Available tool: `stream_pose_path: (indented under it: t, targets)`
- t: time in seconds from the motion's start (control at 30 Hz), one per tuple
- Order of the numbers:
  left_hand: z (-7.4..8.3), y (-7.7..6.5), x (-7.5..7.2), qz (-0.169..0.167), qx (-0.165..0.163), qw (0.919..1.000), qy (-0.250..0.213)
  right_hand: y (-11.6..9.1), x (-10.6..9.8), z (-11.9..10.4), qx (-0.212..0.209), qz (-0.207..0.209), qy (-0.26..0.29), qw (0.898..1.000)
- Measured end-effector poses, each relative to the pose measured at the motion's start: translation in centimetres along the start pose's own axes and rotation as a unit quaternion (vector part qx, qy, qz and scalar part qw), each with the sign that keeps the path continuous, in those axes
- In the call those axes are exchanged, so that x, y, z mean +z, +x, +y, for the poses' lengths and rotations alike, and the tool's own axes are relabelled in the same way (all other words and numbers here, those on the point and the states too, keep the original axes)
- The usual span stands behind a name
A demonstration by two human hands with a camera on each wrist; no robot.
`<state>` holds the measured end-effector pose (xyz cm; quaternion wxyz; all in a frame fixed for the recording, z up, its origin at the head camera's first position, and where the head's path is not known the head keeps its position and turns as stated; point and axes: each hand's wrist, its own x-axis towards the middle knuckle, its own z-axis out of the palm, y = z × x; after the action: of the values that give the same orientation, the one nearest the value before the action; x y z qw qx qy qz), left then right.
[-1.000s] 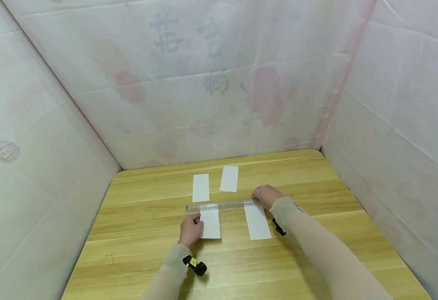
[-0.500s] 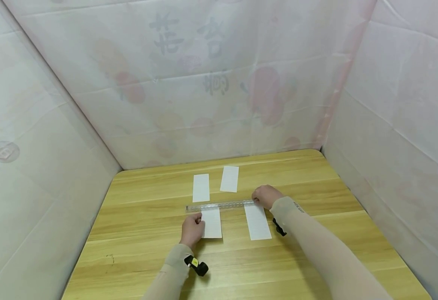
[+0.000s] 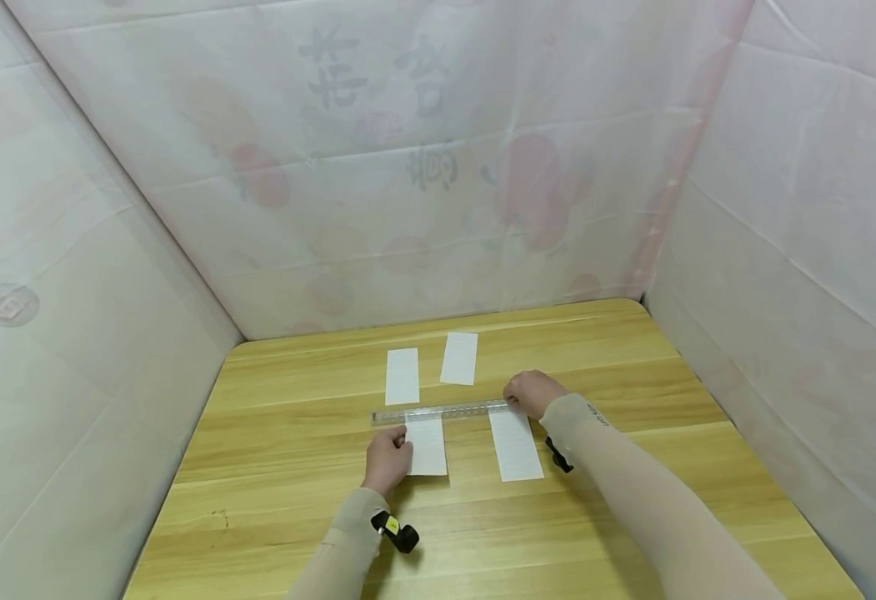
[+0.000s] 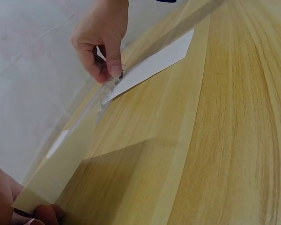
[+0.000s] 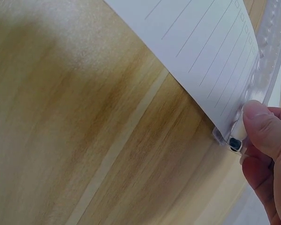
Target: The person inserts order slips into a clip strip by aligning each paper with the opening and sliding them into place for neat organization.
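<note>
Slide: your left hand [image 3: 388,461] and the near-left sheet [image 3: 427,446] have edged right over the last second; your right hand [image 3: 533,393] stays put.
Table: wood-grain table [image 3: 272,450], rounded far corners, small dark marks [image 3: 220,518] at left.
Walls: pale printed curtains [image 3: 438,242] on three sides, faint characters and reddish blotches on the far one.
Strip: clear plastic strip [image 3: 460,411] lies crosswise, meeting the far edges of both near sheets; whether either sheet sits in it, you cannot tell.
Left fingers: closed in a pinch on the near-left sheet's left side; it tilts, casting a shadow.
Right fingers: thumb and fingers pinch the strip's right end, by a dark catch [image 5: 235,143].
Edges: bare wood between the near-left sheet and the ruled near-right sheet [image 3: 516,447]; far-left sheet [image 3: 402,377] and far-right sheet [image 3: 459,358] lie apart beyond the strip.
</note>
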<state>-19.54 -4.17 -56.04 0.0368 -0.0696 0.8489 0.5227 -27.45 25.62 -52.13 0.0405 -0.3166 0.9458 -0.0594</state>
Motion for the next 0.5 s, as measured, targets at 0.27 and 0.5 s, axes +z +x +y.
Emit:
stream_pose_path:
  t: [0.27,0.5]
  targets:
    - [-0.05,-0.11,0.09,-0.004,-0.004,1.0000,-0.002,-0.13,-0.05,-0.19,0.005,-0.004,0.008,1.000]
    - [0.13,-0.08,0.14,-0.006,0.001,1.0000,-0.006,-0.05,0.08,-0.09,0.003,0.003,-0.004,1.000]
